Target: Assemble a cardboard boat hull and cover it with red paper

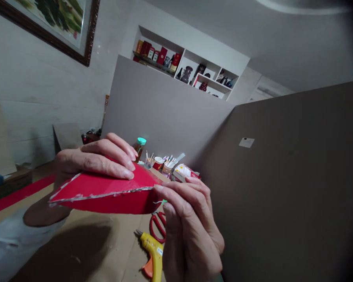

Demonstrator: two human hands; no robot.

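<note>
A folded red piece [111, 188] with a ragged whitish seam along its edge is held up in the middle of the view. My left hand [97, 158] grips it from the left, fingers lying over its top face and the thumb hidden behind it. At its right corner, my right hand [191, 219] has thumb and index finger close together, with a thin pale strand beside the fingertips. Whether the right fingertips pinch the corner or the strand is too small to tell. Below lie a yellow glue gun [154, 250] with an orange trigger and red-handled scissors [156, 227].
Cups of pens and sticks [168, 167], a bottle with a green cap [140, 147] and a white-and-red packet [184, 172] stand at the back of the brown table [117, 243]. Grey panels [164, 102] rise behind and at right. A red strip [23, 194] lies at left.
</note>
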